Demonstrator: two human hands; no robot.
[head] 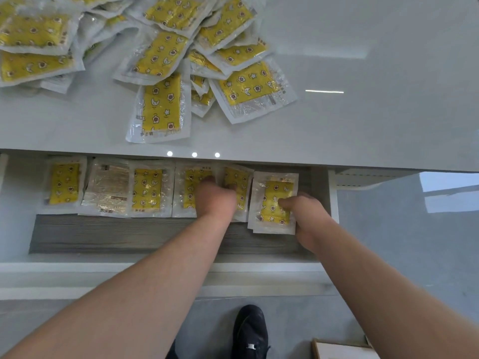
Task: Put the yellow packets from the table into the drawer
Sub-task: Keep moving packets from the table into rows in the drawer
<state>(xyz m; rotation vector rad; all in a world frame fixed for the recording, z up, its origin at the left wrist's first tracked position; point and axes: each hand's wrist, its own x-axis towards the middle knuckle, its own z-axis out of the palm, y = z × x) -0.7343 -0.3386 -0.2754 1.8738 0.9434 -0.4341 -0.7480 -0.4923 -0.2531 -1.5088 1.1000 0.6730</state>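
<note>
- Head view: the right hand (pixel 308 218) is down in the open drawer (pixel 160 234) at its right end. Its thumb lies on the yellow face of a small stack of packets (pixel 272 203) and its fingers are tucked under the stack's right edge, so it pinches the stack.
- The left hand (pixel 216 196) is just to the left, its fingers pointing away from the camera and down onto two overlapping packets (pixel 239 180). The fingertips touch them, but I cannot tell whether the hand grips them or only presses on them.
- A row of packets (pixel 147 190) lies side by side along the back of the drawer, running left from the hands. Most show a yellow face printed with stars and moons. One flipped packet (pixel 107 187) lies with its pale, clear side up.
- The drawer's floor is grey with a wood grain and shows in front of the row.
- Above the drawer, on the glossy white tabletop (pixel 363 125), a loose pile of yellow packets (pixel 160 55) spreads over the upper left and middle, overlapping at all angles. One single packet (pixel 160 107) from it lies nearest the tabletop's front edge.
- Below the drawer front, a black shoe (pixel 250 330) stands on the grey floor (pixel 414 255). The corner of a pale box (pixel 342 351) shows at the lower right.
</note>
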